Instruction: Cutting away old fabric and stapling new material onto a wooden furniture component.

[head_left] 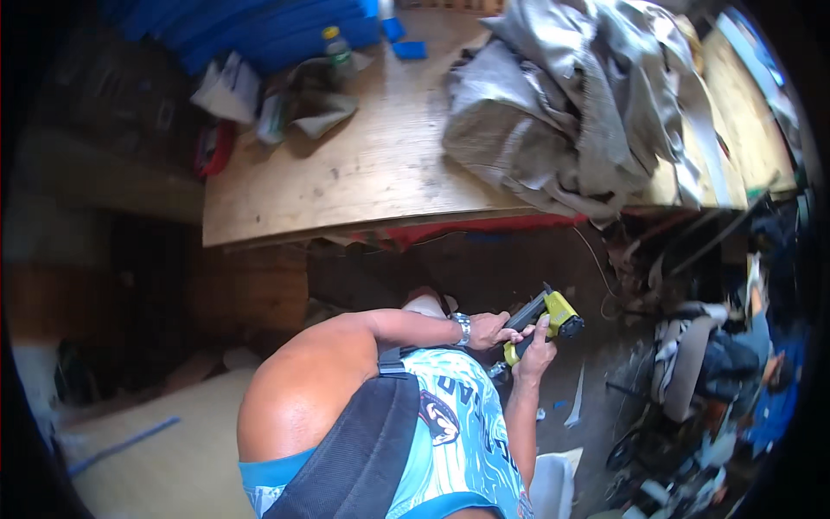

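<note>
In front of my body I hold a yellow and black staple or nail gun [559, 307] with its nose pointing up. My left hand [493, 330], a metal watch on its wrist, has its fingers closed on the gun's long grey magazine. My right hand [533, 353] grips the gun's yellow body and handle, thumb raised along it. A metal fitting hangs just below the handle, partly hidden by my hand.
Ahead is a plywood table [337, 190] with heaped grey fabric [553, 121], blue padded stacks [242, 26] and a bottle [337, 54]. A person [733, 363] sits at the right among scraps. A pale board [156, 458] lies at left, a plastic bin [549, 489] below.
</note>
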A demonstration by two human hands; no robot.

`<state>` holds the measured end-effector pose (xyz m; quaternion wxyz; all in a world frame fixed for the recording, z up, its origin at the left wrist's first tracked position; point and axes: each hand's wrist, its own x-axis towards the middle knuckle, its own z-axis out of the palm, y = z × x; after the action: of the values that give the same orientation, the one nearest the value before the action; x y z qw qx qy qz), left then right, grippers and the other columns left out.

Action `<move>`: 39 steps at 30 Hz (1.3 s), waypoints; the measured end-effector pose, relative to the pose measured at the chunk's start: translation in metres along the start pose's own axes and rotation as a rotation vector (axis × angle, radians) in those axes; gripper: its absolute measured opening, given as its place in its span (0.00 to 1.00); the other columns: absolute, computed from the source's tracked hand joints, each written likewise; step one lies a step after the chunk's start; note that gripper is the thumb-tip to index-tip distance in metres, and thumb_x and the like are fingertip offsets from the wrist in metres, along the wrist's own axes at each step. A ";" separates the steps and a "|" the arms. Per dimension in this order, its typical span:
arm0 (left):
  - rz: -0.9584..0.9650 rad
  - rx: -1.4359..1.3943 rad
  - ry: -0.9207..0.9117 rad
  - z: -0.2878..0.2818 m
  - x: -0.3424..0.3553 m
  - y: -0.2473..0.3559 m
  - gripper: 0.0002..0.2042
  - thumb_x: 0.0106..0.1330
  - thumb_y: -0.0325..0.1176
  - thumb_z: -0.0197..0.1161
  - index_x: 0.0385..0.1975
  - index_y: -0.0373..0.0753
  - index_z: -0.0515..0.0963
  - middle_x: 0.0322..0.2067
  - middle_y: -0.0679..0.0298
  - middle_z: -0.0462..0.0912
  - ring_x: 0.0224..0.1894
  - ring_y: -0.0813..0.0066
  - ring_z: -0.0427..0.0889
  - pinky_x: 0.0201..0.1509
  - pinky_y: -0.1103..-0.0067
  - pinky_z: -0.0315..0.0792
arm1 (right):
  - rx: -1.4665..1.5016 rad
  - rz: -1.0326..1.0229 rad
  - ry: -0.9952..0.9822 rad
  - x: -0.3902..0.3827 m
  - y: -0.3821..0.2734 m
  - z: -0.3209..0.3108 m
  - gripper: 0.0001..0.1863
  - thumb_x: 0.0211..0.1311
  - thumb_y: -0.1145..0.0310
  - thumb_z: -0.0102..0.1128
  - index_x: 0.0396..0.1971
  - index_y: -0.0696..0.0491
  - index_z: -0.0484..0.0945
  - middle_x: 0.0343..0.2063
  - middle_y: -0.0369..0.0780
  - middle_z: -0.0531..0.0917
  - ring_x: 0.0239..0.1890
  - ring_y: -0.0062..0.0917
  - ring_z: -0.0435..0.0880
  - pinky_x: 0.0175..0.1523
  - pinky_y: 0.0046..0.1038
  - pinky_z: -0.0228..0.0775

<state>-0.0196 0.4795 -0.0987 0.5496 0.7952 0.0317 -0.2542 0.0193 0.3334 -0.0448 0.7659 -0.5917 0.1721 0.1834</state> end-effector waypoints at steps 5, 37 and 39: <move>-0.008 0.115 0.050 -0.062 -0.057 -0.012 0.24 0.76 0.54 0.54 0.51 0.36 0.79 0.38 0.46 0.86 0.45 0.48 0.86 0.49 0.61 0.77 | 0.037 0.080 -0.068 0.023 0.002 0.024 0.21 0.74 0.49 0.62 0.34 0.53 0.73 0.21 0.33 0.75 0.21 0.19 0.77 0.27 0.27 0.75; -0.565 1.076 0.834 -0.661 -0.192 -0.229 0.15 0.60 0.38 0.69 0.43 0.38 0.86 0.48 0.48 0.87 0.54 0.49 0.85 0.59 0.60 0.78 | -0.130 0.024 0.462 0.033 0.039 0.086 0.16 0.74 0.56 0.64 0.40 0.54 0.74 0.21 0.32 0.73 0.20 0.17 0.74 0.26 0.24 0.71; -0.483 0.908 0.748 -0.651 -0.196 -0.229 0.22 0.54 0.40 0.74 0.47 0.36 0.84 0.54 0.48 0.84 0.59 0.50 0.82 0.62 0.61 0.77 | -0.120 -0.002 0.471 0.035 0.038 0.087 0.16 0.74 0.56 0.64 0.40 0.54 0.74 0.21 0.32 0.73 0.20 0.17 0.73 0.26 0.24 0.71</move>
<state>-0.0249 1.1939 -0.0356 0.0364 0.9545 0.2889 -0.0644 0.0354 0.4288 -0.0726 0.6684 -0.6627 0.3340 0.0496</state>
